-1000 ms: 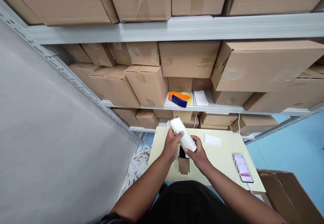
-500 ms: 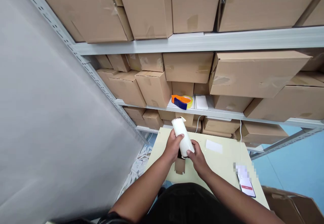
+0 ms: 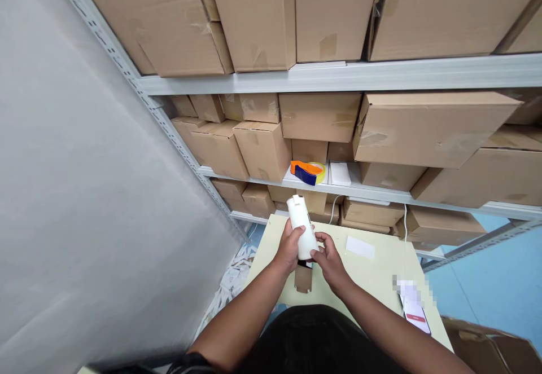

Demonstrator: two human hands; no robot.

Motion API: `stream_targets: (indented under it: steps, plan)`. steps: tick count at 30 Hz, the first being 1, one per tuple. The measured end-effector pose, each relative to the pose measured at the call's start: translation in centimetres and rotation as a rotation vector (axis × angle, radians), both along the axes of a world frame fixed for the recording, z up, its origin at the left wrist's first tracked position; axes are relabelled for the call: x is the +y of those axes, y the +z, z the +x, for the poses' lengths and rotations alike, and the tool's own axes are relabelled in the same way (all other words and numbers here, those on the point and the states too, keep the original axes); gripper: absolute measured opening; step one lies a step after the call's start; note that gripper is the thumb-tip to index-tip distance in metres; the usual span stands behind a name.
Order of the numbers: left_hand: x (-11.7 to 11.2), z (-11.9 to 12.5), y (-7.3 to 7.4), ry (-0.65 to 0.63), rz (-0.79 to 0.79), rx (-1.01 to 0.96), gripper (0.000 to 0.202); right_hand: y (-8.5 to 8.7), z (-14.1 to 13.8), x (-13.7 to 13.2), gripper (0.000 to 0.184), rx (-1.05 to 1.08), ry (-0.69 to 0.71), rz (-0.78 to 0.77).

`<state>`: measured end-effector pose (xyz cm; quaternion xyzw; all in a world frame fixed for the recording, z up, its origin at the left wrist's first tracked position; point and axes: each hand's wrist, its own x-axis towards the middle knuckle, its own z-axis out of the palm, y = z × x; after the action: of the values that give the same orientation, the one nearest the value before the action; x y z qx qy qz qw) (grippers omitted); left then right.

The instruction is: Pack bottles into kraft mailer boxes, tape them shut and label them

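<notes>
Both hands hold a white cylinder-shaped bottle (image 3: pixel 301 224) over a pale yellow table (image 3: pixel 372 269). My left hand (image 3: pixel 288 245) is wrapped round its left side. My right hand (image 3: pixel 329 258) grips its lower end with the fingertips. The bottle's top points up and away from me. Its lower end sits at the mouth of a small open brown carton (image 3: pixel 304 277), whose flap hangs toward me.
A white card (image 3: pixel 359 246) and a phone (image 3: pixel 414 308) on a white cable lie on the table. Metal shelves (image 3: pixel 347 75) packed with cardboard boxes rise behind; an orange-and-blue tape dispenser (image 3: pixel 307 171) sits there. Paper scraps (image 3: pixel 231 275) litter the floor on the left; an open box (image 3: pixel 495 351) stands at the right.
The bottle has turned from tilted leftward to nearly upright and has sunk toward the small carton. My head has tipped up, so more of the upper shelf shows.
</notes>
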<state>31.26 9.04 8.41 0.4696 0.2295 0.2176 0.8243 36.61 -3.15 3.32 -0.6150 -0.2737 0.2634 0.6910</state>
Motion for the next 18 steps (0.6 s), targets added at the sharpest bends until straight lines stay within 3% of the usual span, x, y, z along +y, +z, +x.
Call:
stream_targets:
  steps: [2, 5, 8, 12, 14, 16, 18]
  plan:
    - [0.7, -0.2, 0.0, -0.017, 0.018, -0.019, 0.059, 0.5, -0.3, 0.7, 0.041, -0.096, -0.067, -0.051]
    - [1.6, -0.5, -0.4, 0.018, 0.128, 0.041, 0.063, 0.9, -1.1, 1.3, 0.049, -0.412, -0.203, -0.169]
    - [2.9, -1.0, -1.3, -0.024, 0.116, 0.091, 0.058, 0.8, -1.8, 1.5, 0.052, -0.600, -0.207, -0.226]
    - [5.4, -1.5, -2.7, -0.280, -0.041, 0.037, 0.052, 0.9, -0.4, 2.3, 0.053, -0.439, -0.246, -0.228]
    - [6.3, -1.6, -3.4, -0.427, -0.070, 0.005, 0.058, 1.7, 1.3, 2.9, 0.065, -0.301, -0.278, -0.212]
    - [6.7, -1.5, -3.9, -0.531, 0.019, 0.002, 0.063, 3.1, 2.9, 3.6, 0.083, -0.246, -0.267, -0.219]
    - [6.5, -1.4, -4.4, -0.539, 0.250, 0.041, 0.065, 4.5, 3.8, 4.1, 0.092, -0.274, -0.277, -0.313]
